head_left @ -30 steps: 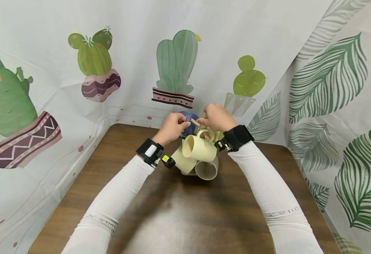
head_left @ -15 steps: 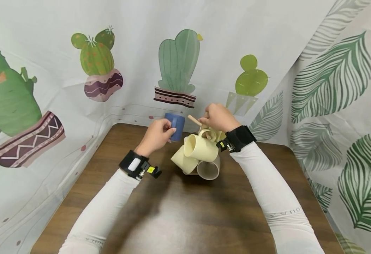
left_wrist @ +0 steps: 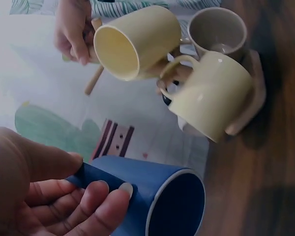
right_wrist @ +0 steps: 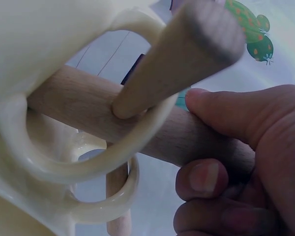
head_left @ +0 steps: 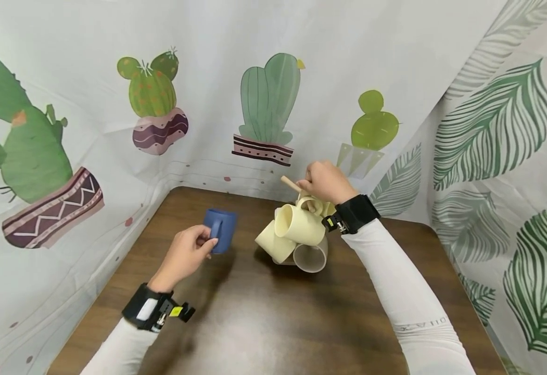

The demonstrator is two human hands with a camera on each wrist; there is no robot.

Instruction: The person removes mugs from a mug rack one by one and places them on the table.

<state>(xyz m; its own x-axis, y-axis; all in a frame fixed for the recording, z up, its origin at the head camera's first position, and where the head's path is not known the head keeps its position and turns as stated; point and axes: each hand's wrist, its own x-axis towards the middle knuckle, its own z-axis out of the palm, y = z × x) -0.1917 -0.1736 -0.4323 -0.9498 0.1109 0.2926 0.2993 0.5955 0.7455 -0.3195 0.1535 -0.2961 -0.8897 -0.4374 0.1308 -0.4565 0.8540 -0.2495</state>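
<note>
A blue mug (head_left: 226, 229) hangs from my left hand (head_left: 184, 255), which pinches its handle between thumb and fingers. In the left wrist view the mug's dark mouth (left_wrist: 179, 206) faces right, toward the table. My right hand (head_left: 327, 182) grips the top of a wooden mug tree, its post (right_wrist: 187, 132) between thumb and curled fingers. One bare peg (head_left: 292, 184) juts out left of that hand. On the tree hang an upper cream mug (head_left: 303, 226), a lower cream mug (head_left: 273, 242) and a grey-beige mug (head_left: 310, 259). A pale yellow piece shows partly behind the right wrist.
The tree's base (left_wrist: 255, 93) stands on a brown wooden table (head_left: 264, 317), toward its back edge. A white curtain (head_left: 207, 78) printed with cacti and leaves encloses the back and sides. Table surface stretches left and in front of the tree.
The blue mug has come off the tree and moved left and toward me in my left hand. My right hand has stayed at the top of the tree.
</note>
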